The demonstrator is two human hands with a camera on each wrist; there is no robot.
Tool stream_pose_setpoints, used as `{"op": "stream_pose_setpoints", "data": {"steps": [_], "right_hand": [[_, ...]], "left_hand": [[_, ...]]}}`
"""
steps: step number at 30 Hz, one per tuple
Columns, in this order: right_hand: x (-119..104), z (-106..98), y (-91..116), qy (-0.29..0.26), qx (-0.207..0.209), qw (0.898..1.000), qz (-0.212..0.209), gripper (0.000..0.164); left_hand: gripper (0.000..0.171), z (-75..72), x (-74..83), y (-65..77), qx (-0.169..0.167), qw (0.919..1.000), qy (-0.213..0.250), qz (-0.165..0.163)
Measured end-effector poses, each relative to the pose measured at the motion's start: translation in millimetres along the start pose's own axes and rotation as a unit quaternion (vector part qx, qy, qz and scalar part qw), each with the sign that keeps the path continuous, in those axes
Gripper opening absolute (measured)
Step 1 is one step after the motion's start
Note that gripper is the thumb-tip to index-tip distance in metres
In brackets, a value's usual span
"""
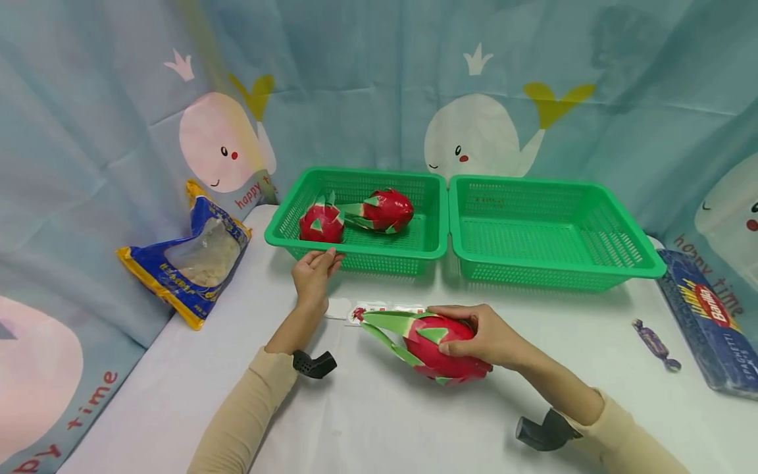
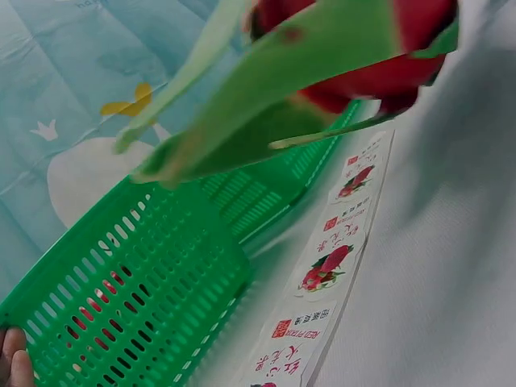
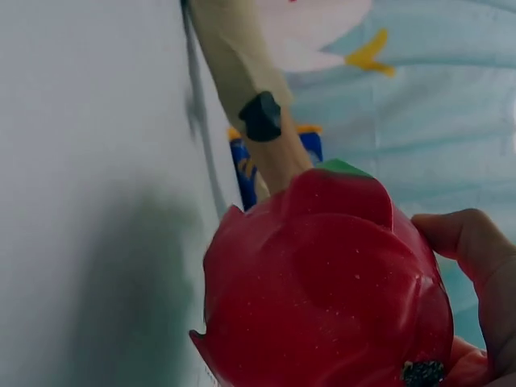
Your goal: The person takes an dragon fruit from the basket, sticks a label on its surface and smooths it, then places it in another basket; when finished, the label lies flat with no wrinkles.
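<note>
My right hand (image 1: 491, 336) grips a red dragon fruit (image 1: 441, 349) with long green leaves that point left, held over the table. In the right wrist view the rounded red end of the dragon fruit (image 3: 322, 298) fills the middle, with the thumb along its side. The left hand (image 1: 314, 273) pinches the front rim of the left green basket (image 1: 385, 253); its fingertips (image 2: 18, 363) show at that rim in the left wrist view. Inside this basket lie two more dragon fruits (image 1: 387, 210). Partly behind the held fruit runs a strip of fruit stickers (image 2: 326, 266).
A second green basket (image 1: 556, 276) stands right beside the first. On the left is a blue and yellow bag (image 1: 201, 257). A purple wrapped candy (image 1: 655, 343) and a blue spaghetti pack (image 1: 710, 322) lie at the right. A printed curtain (image 1: 367, 125) hangs behind.
</note>
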State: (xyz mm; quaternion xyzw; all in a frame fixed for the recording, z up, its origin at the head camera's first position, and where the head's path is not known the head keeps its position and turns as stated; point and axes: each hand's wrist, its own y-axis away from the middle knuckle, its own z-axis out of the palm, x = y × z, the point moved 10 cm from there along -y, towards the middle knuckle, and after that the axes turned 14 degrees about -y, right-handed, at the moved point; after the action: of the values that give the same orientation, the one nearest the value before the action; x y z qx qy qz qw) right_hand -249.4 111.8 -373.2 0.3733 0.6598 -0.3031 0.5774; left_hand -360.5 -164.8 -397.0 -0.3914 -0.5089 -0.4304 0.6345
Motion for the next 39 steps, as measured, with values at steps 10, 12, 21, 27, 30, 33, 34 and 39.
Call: {"op": "stream_pose_setpoints", "data": {"steps": [10,12,21,27,30,33,34,39], "right_hand": [[18,14,4,0.057,-0.054,0.996,0.03,0.056],[17,18,4,0.069,-0.065,0.995,0.044,0.057],[1,37,8,0.165,-0.111,0.98,0.019,0.064],[-4,38,9,0.191,-0.109,0.976,-0.005,0.066],[-9,32,7,0.186,-0.1,0.977,-0.027,0.058],[-16,19,-1,0.187,-0.069,0.978,-0.061,0.045],[-16,13,-6,0.191,-0.055,0.978,-0.067,0.041],[3,-19,-37,0.231,0.015,0.971,-0.061,0.032]], "left_hand": [[0.017,1.5,1.2,0.3,0.002,1.0,0.005,0.001],[0.016,1.5,1.8,0.6,0.002,1.0,0.005,0.003],[0.017,1.5,-2.6,-0.9,-0.005,1.0,0.001,-0.002],[0.026,13.2,-8.0,3.3,-0.122,0.9801,-0.156,-0.009],[0.03,27.8,-7.3,14.6,-0.221,0.9049,-0.357,0.069],[0.032,39.7,-6.4,28.6,-0.273,0.7959,-0.514,0.166],[0.033,42.8,-7.0,32.2,-0.283,0.7661,-0.546,0.187],[0.037,52.1,-11.8,42.0,-0.318,0.6968,-0.598,0.236]]}}
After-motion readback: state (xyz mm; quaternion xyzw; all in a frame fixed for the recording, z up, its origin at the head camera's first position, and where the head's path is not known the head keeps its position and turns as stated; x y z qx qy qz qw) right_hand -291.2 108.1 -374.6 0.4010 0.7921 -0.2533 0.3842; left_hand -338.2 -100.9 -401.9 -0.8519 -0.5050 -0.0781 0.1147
